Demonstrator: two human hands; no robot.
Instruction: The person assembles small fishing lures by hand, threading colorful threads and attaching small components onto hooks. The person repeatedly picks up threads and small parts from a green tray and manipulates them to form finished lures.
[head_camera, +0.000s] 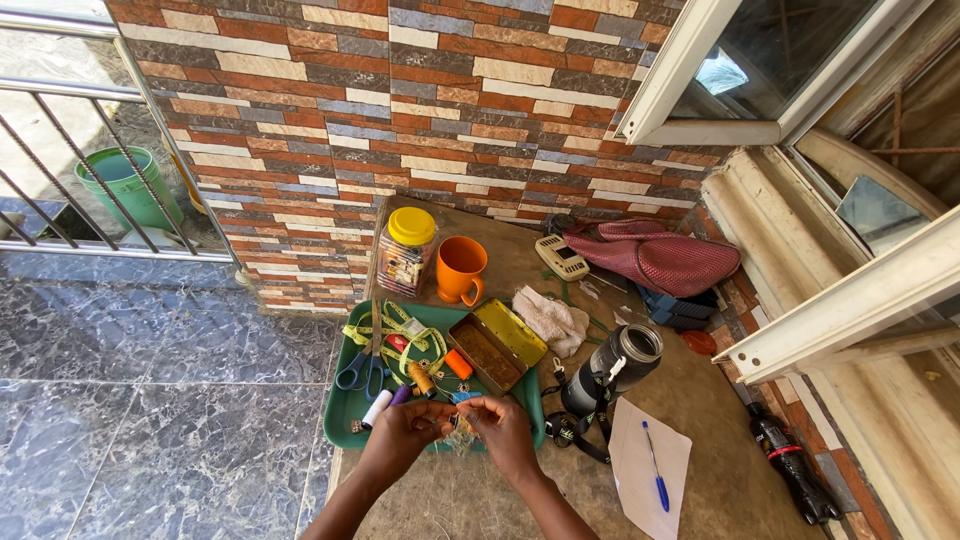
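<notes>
Thread, a small pale tangled wisp (462, 432), sits pinched between two hands held together low over the near edge of a green plastic tray (343, 408). The left hand (408, 432) and the right hand (500, 425) meet fingertip to fingertip, each closed on the wisp, with both forearms coming up from the bottom of the view. In the tray lie blue-handled scissors (362, 370), a yellow-green measuring tape (400, 328) in loose coils, a white spool (377, 408), a purple spool (400, 394), a mustard-yellow spool (422, 378), a small orange cylinder (459, 364), and an open yellow metal tin (497, 346) with a brown interior. The tray rests on a brown worktop (480, 500) set against a multicoloured brick-pattern wall (400, 100). Behind the tray stand a clear jar with a yellow lid (408, 250) and an orange mug (461, 270). Right of the tray are a crumpled cream cloth (551, 320), a dark flask with a silver rim (615, 368), and a white sheet of paper (650, 465) with a blue pen (654, 480) on it. Further back lie a red mesh bag (655, 258) and a cream handset (562, 258). A dark bottle with a red label (795, 465) lies at the far right. A green bucket (130, 185) stands beyond metal railings (60, 170) at the left.
</notes>
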